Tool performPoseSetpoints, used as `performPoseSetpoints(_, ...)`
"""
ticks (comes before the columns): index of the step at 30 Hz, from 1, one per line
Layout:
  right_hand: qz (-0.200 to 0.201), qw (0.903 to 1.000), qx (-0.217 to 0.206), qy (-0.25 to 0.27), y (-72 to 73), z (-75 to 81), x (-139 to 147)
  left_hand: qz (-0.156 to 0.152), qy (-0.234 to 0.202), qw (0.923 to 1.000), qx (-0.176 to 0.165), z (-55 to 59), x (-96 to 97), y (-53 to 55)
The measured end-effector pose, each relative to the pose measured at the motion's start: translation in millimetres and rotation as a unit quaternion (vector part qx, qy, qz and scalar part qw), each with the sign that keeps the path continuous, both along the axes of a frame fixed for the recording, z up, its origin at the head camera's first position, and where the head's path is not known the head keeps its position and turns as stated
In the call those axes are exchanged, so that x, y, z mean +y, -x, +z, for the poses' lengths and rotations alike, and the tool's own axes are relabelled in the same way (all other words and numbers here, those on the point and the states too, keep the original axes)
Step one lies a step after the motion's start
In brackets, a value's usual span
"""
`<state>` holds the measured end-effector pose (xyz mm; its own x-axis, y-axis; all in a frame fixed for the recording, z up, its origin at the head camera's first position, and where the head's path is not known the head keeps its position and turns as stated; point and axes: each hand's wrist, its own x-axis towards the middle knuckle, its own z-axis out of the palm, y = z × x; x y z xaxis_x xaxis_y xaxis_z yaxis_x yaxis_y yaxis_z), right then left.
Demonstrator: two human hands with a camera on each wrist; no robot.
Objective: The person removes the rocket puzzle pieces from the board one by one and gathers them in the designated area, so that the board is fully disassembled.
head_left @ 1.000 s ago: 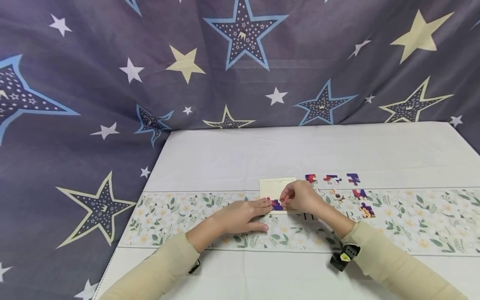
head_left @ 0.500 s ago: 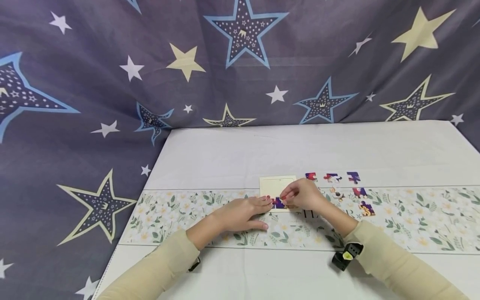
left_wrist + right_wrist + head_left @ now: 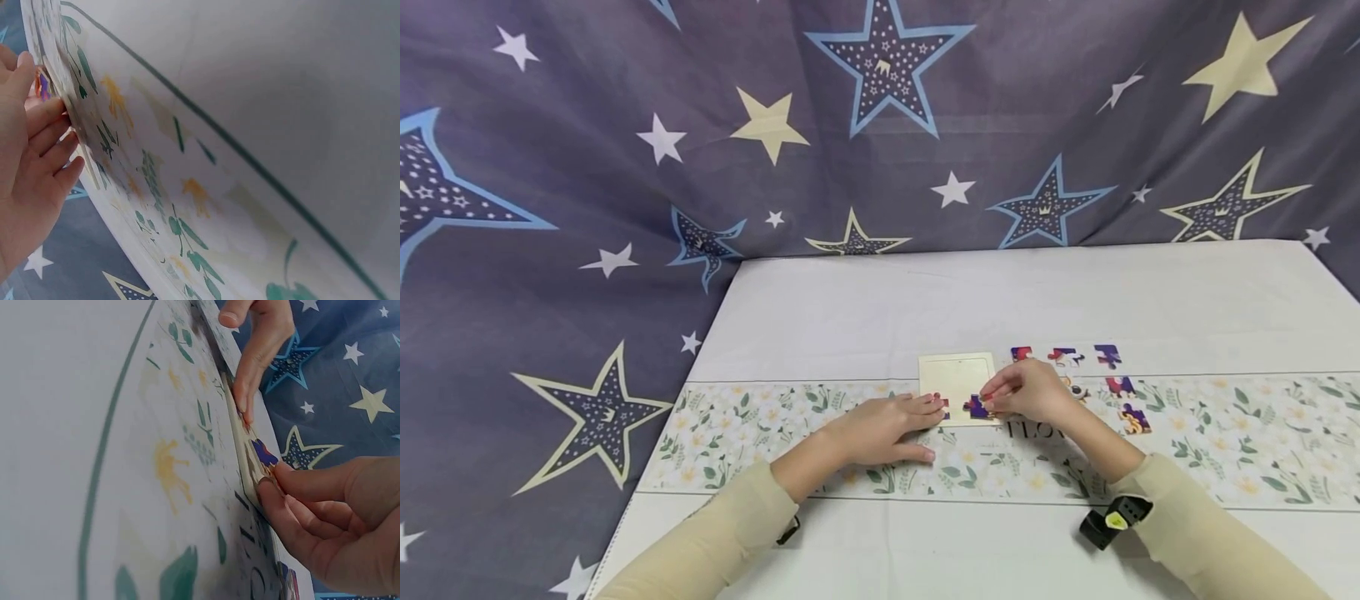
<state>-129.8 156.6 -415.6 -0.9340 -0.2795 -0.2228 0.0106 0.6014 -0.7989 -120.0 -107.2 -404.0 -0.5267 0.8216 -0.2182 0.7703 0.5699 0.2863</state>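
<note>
A cream puzzle tray (image 3: 957, 369) lies on the table, its upper part bare. My left hand (image 3: 880, 429) rests flat with straight fingers over the tray's lower left, on a red and purple puzzle piece (image 3: 945, 407) that is mostly hidden. My right hand (image 3: 1028, 392) pinches a purple puzzle piece (image 3: 977, 407) between thumb and finger at the tray's lower right. A gap shows between these two pieces. In the right wrist view, the pinched piece (image 3: 265, 452) is partly covered by the fingertips. The left wrist view shows the left hand's fingers (image 3: 49, 134) against the tray edge.
Several loose puzzle pieces lie right of the tray, among them a purple one (image 3: 1107, 356), a red and white one (image 3: 1065, 357) and an orange-purple one (image 3: 1135, 419). A floral printed band (image 3: 1225, 450) crosses the white table. A star-patterned cloth (image 3: 820, 183) hangs behind.
My right hand has moved to the right with the purple puzzle piece, drawing it away from the piece under my left fingers. The left hand has stayed in place.
</note>
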Motion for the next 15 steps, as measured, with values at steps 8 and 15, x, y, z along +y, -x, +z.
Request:
performPoseSetpoints(8, -0.008, 1.0000, 0.000, 0.001, -5.0, 3.7, 17.2, -0.002, 0.000, 1.0000, 0.003, 0.6, -0.5, -1.5)
performPoseSetpoints(15, -0.010, 0.9998, -0.004, -0.014, -10.8, 7.9, 34.9, 0.000, 0.003, 1.0000, 0.003, -0.1, -1.6, -2.2)
